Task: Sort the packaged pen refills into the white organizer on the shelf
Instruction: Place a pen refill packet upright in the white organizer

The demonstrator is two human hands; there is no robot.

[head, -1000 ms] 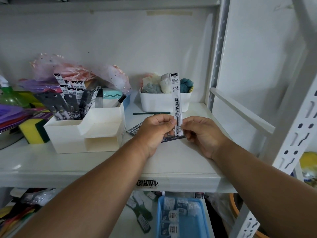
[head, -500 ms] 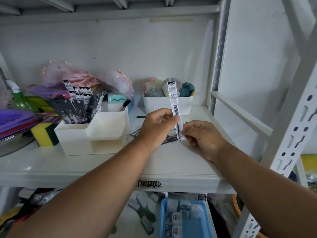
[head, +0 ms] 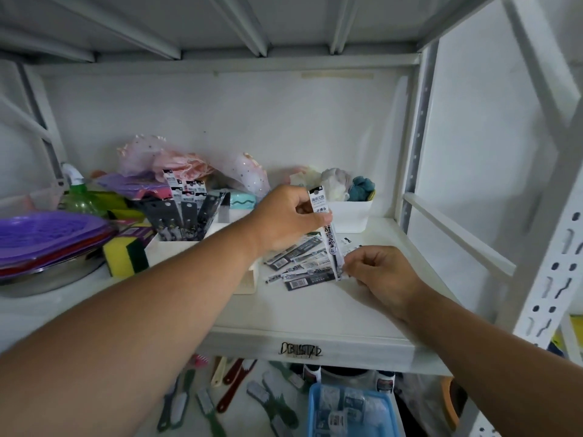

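While both hands pinch a slim white packaged pen refill upright, left hand near its top, right hand at its foot, loose packets lie beside the white plastic organizer.

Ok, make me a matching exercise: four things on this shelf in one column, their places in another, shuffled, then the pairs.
Things:
1. held refill pack
2. loose refill packs
3. sponge
4. white tub

Places:
A. at the back, right of the left hand
B. flat on the shelf
C. between both hands
D. left of the white organizer

Pairs: 1-C, 2-B, 3-D, 4-A
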